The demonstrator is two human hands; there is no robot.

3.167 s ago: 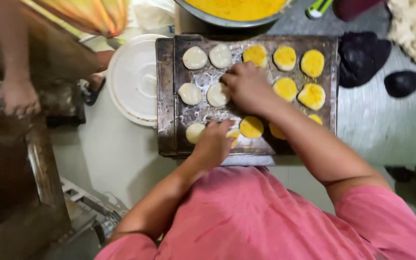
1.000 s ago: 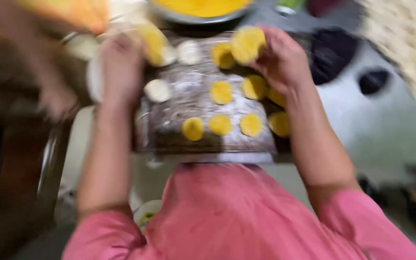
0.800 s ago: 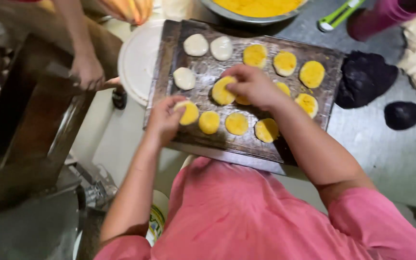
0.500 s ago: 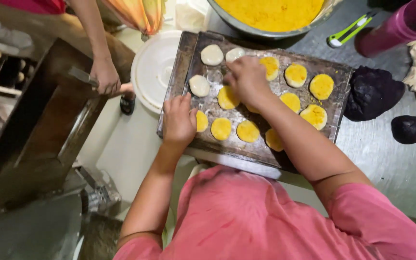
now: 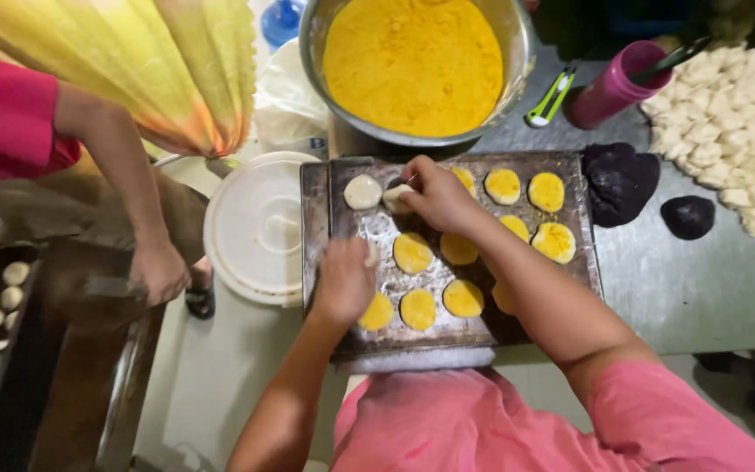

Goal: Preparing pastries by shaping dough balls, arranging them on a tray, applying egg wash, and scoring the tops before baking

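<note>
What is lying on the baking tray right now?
The baking tray holds yellow-coated dough discs and two pale uncoated discs at its far left. The left hand, right hand and forearm cover several spots, so the full count stays hidden.

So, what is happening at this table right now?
A person in pink works over a dark baking tray of dough rounds, most coated yellow. The right hand touches a plain round at the top; the left hand rests on the lower row. A bowl of yellow mixture stands behind.
</note>
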